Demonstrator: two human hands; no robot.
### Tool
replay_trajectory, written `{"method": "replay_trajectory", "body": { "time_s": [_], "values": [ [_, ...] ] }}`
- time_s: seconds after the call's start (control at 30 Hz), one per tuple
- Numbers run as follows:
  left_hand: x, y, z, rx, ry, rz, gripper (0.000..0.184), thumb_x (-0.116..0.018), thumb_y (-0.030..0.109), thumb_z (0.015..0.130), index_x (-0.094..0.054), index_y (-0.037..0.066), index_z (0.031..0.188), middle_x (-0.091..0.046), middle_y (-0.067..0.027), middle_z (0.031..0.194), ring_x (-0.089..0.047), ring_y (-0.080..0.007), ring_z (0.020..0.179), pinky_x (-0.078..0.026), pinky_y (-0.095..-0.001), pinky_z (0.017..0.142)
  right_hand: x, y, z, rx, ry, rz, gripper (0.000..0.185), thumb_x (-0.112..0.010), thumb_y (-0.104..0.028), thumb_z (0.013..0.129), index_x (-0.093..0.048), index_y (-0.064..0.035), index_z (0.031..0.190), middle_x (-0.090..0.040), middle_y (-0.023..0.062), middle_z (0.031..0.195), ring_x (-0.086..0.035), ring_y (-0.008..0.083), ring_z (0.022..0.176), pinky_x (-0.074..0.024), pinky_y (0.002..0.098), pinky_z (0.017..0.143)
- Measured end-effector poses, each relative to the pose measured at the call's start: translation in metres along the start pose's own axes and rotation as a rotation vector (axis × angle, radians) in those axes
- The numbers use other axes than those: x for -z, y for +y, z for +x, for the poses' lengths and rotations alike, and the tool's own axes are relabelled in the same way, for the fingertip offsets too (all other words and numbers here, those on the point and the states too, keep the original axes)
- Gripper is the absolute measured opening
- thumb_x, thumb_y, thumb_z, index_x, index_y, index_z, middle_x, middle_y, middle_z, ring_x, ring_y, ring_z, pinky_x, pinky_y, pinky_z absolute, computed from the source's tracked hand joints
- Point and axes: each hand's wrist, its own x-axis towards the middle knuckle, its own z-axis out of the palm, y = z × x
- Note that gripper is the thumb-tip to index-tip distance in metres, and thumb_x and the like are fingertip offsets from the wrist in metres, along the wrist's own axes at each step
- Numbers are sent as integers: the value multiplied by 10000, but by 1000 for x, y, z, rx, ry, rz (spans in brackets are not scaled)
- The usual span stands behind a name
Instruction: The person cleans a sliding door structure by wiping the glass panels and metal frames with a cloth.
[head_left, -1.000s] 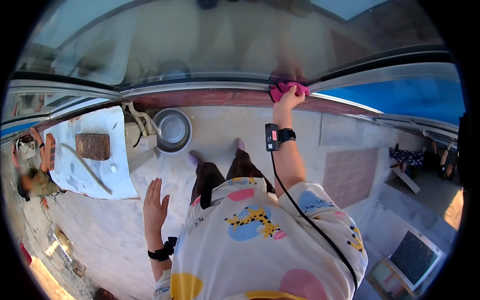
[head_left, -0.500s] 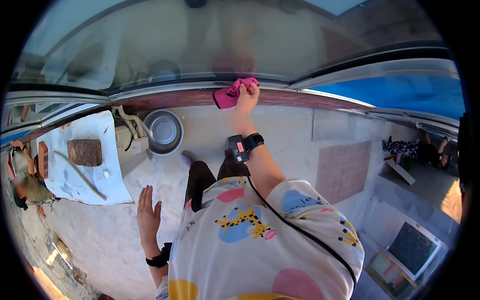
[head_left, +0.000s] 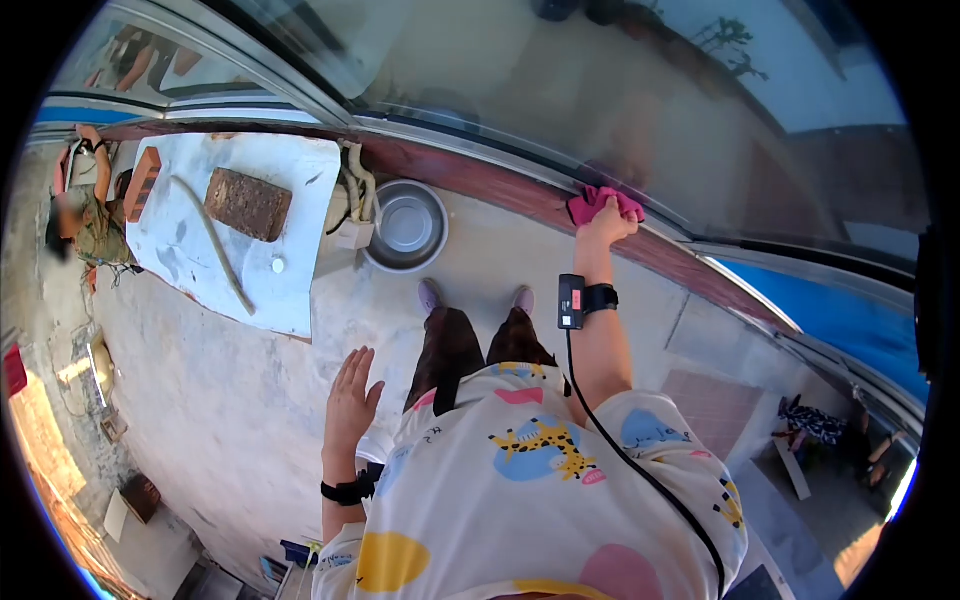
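Note:
My right hand [head_left: 611,225] is closed on a bright pink cloth [head_left: 588,206] and presses it at the bottom edge of the window frame [head_left: 510,170]. Under the frame runs a dark red ledge [head_left: 462,183]. The large glass pane [head_left: 520,95] above shows dim reflections. My left hand [head_left: 350,405] hangs low at my side, its fingers stretched out and holding nothing. Each wrist wears a black band, and a small black box [head_left: 571,302] with a cable is at the right one.
A metal basin [head_left: 408,228] stands on the floor by the wall. Left of it, a white-covered table [head_left: 190,265] holds a dark block [head_left: 248,204], a red brick [head_left: 143,185] and a curved stick [head_left: 215,247]. Another person [head_left: 90,215] is at the far left by the windows.
The view has turned and shifted. My right hand has moved the pink cloth rightward along the frame, and the cloth is now more bunched. My left hand stays stretched out, low.

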Motion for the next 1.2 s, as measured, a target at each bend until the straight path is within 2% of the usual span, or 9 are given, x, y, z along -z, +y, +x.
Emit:
{"method": "replay_trajectory", "body": {
  "time_s": [0.13, 0.2, 0.47, 0.53, 0.57, 0.73, 0.83, 1.0, 1.2],
  "values": [
    [13, -36, -23, 112, 47, -45, 528, -619, 120, 863, -444, 47, 1356, -500, -175, 1358, -432, -366, 1288, -394, -429, 1033, -35, 86, -42, -172, -112, -18, 182, -614, -31, 875, -472, -125, 938, -603, 31, 846, -602, 155, 620, -436, 278, 437],
    [17, -58, -35, 155, 86, -72, 520, -614, 108, 865, -444, 30, 1351, -498, -189, 1354, -432, -383, 1281, -392, -438, 1031, -64, 83, -100, -286, -80, -180, 214, -614, -1, 875, -422, -56, 953, -568, 79, 977, -623, 177, 787, -567, 323, 692],
    [38, -113, -65, 267, 111, -88, 518, -606, 96, 869, -438, 14, 1353, -500, -194, 1345, -433, -388, 1276, -390, -446, 1031, -142, 175, -210, -405, -279, -6, 169, -658, 8, 845, -498, -26, 890, -623, 74, 922, -619, 160, 789, -519, 287, 708],
    [43, -124, -66, 265, 106, -94, 518, -605, 97, 870, -438, 16, 1354, -500, -193, 1345, -433, -384, 1278, -390, -446, 1031, -162, 240, -212, -284, -169, -201, 202, -696, -118, 843, -502, -126, 898, -603, 21, 830, -604, 162, 654, -416, 303, 441],
    [46, -129, -65, 272, 99, -84, 517, -604, 99, 872, -437, 17, 1355, -498, -191, 1348, -431, -380, 1281, -392, -444, 1029, -169, 246, -221, -346, -205, -184, 223, -705, -115, 834, -502, -117, 925, -606, 32, 855, -611, 176, 686, -435, 314, 463],
    [54, -154, -53, 185, 46, -65, 514, -598, 106, 882, -433, 24, 1362, -492, -183, 1359, -428, -368, 1289, -399, -440, 1024, -205, 239, -272, -454, -62, -399, 396, -741, -118, 792, -474, -82, 1083, -603, 76, 983, -617, 206, 818, -502, 387, 603],
    [67, -152, -46, 213, 21, -54, 515, -587, 116, 896, -423, 41, 1379, -484, -177, 1372, -424, -357, 1296, -399, -438, 1026, -192, 231, -259, -464, -133, -364, 361, -744, -118, 792, -511, -74, 1064, -621, 73, 982, -623, 200, 850, -515, 402, 662],
    [80, -152, -27, 123, 6, 13, 505, -576, 130, 908, -421, 41, 1380, -481, -176, 1376, -422, -361, 1297, -395, -438, 1032, -148, 183, -208, -832, -376, 194, 140, -659, -71, 862, -619, -84, 996, -656, 54, 984, -636, 215, 918, -524, 420, 777],
    [82, -118, -2, 27, -31, 65, 503, -572, 139, 911, -422, 42, 1380, -483, -163, 1375, -417, -357, 1302, -394, -439, 1035, -66, 92, -105, -735, -384, 114, 130, -606, -34, 884, -620, -55, 1011, -661, 83, 1011, -638, 215, 959, -523, 376, 862]
  ]
}}
